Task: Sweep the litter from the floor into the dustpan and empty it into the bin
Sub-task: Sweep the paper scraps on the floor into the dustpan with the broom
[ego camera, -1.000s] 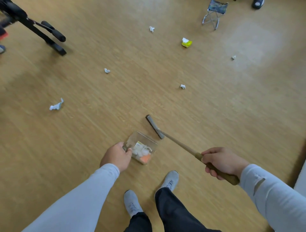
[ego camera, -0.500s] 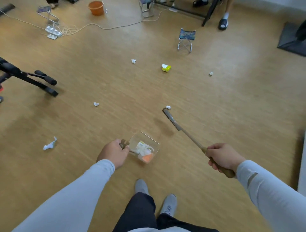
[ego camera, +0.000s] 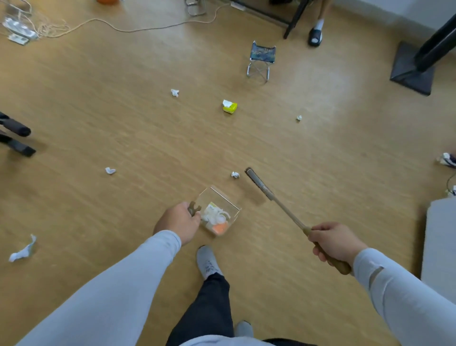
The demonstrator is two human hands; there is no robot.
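My left hand (ego camera: 178, 221) grips the brown handle of a clear dustpan (ego camera: 223, 203) that holds white scraps and an orange piece. My right hand (ego camera: 333, 243) grips the wooden handle of a small brush (ego camera: 259, 183), whose head hangs just right of a crumpled white paper ball (ego camera: 235, 174). More litter lies on the wooden floor: a yellow-and-white wrapper (ego camera: 230, 106), white scraps (ego camera: 175, 92) (ego camera: 110, 170) (ego camera: 299, 118), and a larger crumpled paper (ego camera: 22, 251) at the left. The bin is mostly out of view; only an orange rim (ego camera: 107, 1) shows at the top edge.
A small folding stool (ego camera: 261, 61) stands ahead. A cable (ego camera: 148, 27) and power strip lie at the far left. Black equipment legs (ego camera: 17, 138) are at the left, a dark stand base (ego camera: 410, 71) at the right, another person's foot (ego camera: 315, 34) beyond. My own feet (ego camera: 208, 263) are below.
I have stepped forward and the view has tilted up, showing more of the room. The brush head has swung out to beside the paper ball; the dustpan stays in my left hand.
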